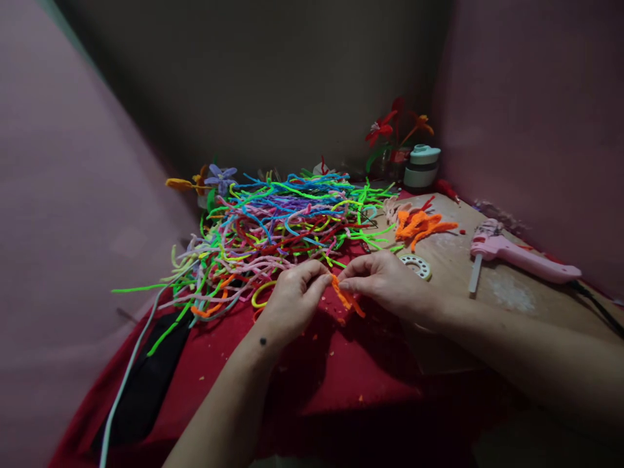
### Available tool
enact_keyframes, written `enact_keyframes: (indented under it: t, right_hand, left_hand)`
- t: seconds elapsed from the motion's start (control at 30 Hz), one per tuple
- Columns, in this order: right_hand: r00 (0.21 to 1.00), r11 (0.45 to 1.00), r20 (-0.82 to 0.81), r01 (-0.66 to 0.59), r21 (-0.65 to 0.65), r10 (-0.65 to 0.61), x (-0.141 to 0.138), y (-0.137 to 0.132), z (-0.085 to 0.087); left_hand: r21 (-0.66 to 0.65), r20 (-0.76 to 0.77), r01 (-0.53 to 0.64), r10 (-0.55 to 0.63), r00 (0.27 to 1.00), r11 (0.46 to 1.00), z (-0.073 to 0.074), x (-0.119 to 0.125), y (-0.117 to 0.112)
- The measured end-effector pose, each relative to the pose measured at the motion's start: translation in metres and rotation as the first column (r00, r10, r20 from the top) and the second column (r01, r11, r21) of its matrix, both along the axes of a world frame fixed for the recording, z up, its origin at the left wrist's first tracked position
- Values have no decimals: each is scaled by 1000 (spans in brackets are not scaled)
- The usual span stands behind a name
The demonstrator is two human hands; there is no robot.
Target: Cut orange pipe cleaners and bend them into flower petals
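An orange pipe cleaner [347, 298], bent into a short folded piece, is pinched between both hands over the red cloth [312, 370]. My left hand [294, 300] grips its left end with thumb and fingers closed. My right hand [385, 281] pinches its upper right part, fingers closed. Just behind the hands lies a big tangled heap of coloured pipe cleaners [277, 227].
A pile of bent orange pieces [419, 225] lies on the brown board [487, 292], with a white ring [416, 265] and a pink glue gun [517, 255]. Pipe-cleaner flowers [396, 127] and a white-green container [422, 167] stand at the back. A white cable [127, 370] runs left.
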State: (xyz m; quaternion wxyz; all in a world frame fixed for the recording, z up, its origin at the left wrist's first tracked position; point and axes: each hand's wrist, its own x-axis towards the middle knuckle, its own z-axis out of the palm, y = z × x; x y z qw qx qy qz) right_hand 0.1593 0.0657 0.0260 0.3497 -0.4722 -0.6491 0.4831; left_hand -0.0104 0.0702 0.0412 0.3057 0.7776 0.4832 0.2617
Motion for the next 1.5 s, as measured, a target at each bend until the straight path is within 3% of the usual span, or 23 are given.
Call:
enact_keyframes:
  t: [0.07, 0.23, 0.43, 0.77, 1.1, 1.23, 1.37, 1.5]
  right_hand:
    - [998, 998, -61, 12, -61, -15, -1, 1, -1]
    - [999, 998, -50, 9, -57, -12, 0, 2, -3]
    - [991, 988, -136, -5, -155, -17, 0, 2, -4]
    - [988, 994, -118, 97, -49, -102, -2, 5, -13]
    - [950, 937, -313, -111, -331, 2, -5, 3, -7]
    - [957, 944, -291, -87, -319, -10, -5, 1, 0]
    - [952, 963, -306, -81, -259, -2, -4, -1, 1]
    - [956, 966, -288, -127, -224, 59, -5, 0, -6]
  left_hand:
    - [-6, 28, -14, 14, 1000, 1000, 1, 0, 0]
    - [-37, 102, -25, 28, 994, 999, 3, 2, -1]
    - [-157, 225, -52, 87, 970, 986, 0, 1, 0]
    - [-132, 269, -150, 182, 946, 980, -7, 12, -5]
    - [10, 277, -210, 199, 940, 978, -14, 14, -7]
    - [-191, 406, -113, 183, 895, 975, -10, 12, -4]
    - [-370, 536, 41, 177, 825, 928, -9, 8, 0]
    - [-387, 575, -49, 283, 768, 921, -10, 11, -1]
